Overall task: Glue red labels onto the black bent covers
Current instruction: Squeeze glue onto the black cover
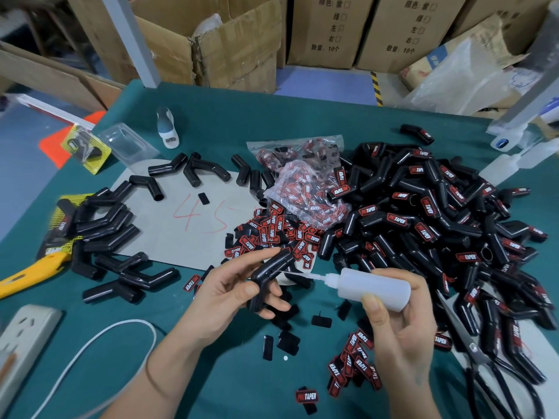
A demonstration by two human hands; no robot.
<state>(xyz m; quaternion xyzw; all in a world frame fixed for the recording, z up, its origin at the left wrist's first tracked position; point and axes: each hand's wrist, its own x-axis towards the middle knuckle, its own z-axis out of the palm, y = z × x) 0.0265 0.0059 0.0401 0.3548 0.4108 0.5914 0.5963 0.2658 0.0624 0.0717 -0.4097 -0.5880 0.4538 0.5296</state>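
So, left hand point(230, 293) gripping black bent cover point(270, 275), right hand point(402, 322) squeezing glue bottle point(373, 289), nozzle seemingly touching it.

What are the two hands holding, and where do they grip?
The left hand holds a black bent cover around its lower leg, near the bend. The right hand grips a glue bottle by its body, nozzle at the cover.

Bare forearms, no sleeves — a thin band point(151, 378), perhaps elastic, on the left wrist.
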